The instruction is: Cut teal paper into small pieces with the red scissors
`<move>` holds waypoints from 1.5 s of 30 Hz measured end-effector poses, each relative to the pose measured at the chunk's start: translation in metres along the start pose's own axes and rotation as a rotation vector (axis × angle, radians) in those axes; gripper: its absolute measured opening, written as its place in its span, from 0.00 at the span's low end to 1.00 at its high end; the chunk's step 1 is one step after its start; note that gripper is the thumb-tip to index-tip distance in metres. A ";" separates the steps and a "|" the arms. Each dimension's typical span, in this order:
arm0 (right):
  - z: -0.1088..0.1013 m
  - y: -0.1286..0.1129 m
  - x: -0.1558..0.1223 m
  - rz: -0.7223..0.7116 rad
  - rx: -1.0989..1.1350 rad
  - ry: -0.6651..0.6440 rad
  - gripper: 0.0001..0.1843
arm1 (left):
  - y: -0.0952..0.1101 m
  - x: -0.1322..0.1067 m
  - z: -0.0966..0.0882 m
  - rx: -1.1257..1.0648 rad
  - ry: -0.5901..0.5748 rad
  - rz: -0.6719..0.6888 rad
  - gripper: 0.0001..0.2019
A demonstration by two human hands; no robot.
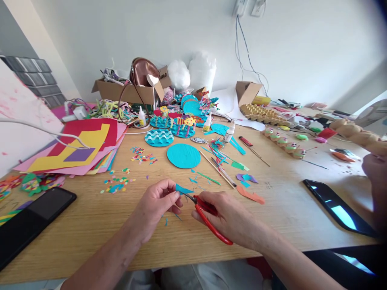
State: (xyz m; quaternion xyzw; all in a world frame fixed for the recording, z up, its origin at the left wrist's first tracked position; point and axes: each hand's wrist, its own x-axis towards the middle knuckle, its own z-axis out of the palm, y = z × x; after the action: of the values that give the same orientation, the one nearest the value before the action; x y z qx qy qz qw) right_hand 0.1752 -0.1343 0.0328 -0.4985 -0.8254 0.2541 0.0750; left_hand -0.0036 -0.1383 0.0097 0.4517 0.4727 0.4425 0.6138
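My left hand [157,205] pinches a small teal paper scrap [183,189] just above the wooden table [90,225]. My right hand [229,217] is wrapped round the red handles of a pair of scissors [208,219], whose blades meet the scrap's edge. Tiny teal slivers lie on the table under my hands. A teal paper disc [183,155] lies beyond them, with wavy teal discs [159,137] and paper fish pieces further back.
A stack of coloured paper sheets [81,147] lies at left and a black phone [33,219] at the near left. A second phone [340,207] lies at right. Glue bottles [142,117], sticks, confetti and cardboard boxes [130,90] crowd the back. Another person's hand [375,169] shows at the right edge.
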 end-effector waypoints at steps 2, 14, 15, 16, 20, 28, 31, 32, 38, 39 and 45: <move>-0.001 -0.001 0.001 0.003 0.002 -0.015 0.12 | 0.000 0.000 -0.001 0.000 -0.016 -0.011 0.04; 0.006 0.004 0.002 0.003 -0.002 -0.008 0.15 | -0.003 0.001 -0.005 -0.015 -0.068 -0.059 0.05; 0.007 0.005 0.002 0.005 -0.005 -0.002 0.15 | -0.003 0.001 -0.006 -0.015 -0.069 -0.064 0.05; 0.008 0.006 0.002 0.008 -0.009 0.003 0.16 | -0.003 0.001 -0.006 -0.014 -0.071 -0.068 0.06; 0.011 0.009 0.002 0.003 -0.019 0.018 0.16 | -0.003 0.001 -0.008 -0.018 -0.079 -0.082 0.06; 0.019 0.016 0.003 -0.027 -0.019 0.026 0.14 | -0.006 0.002 -0.012 -0.005 -0.135 -0.122 0.07; 0.023 0.019 0.002 -0.047 0.016 0.027 0.14 | -0.008 0.003 -0.014 -0.004 -0.156 -0.151 0.08; 0.024 0.020 0.002 -0.049 0.026 0.027 0.14 | -0.009 0.003 -0.015 -0.005 -0.165 -0.159 0.08; 0.024 0.018 0.001 -0.041 0.048 -0.015 0.12 | -0.009 0.001 -0.016 0.007 -0.198 -0.195 0.07; 0.023 0.017 0.000 -0.040 0.052 -0.021 0.13 | -0.008 0.000 -0.016 0.010 -0.198 -0.199 0.07; 0.020 0.014 0.000 -0.026 0.091 -0.068 0.15 | -0.008 0.000 -0.017 -0.013 -0.211 -0.195 0.07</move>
State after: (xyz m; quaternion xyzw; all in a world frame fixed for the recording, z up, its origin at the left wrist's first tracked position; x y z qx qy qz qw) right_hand 0.1783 -0.1360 0.0088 -0.4748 -0.8215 0.3073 0.0727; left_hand -0.0192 -0.1370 -0.0002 0.4438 0.4443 0.3339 0.7029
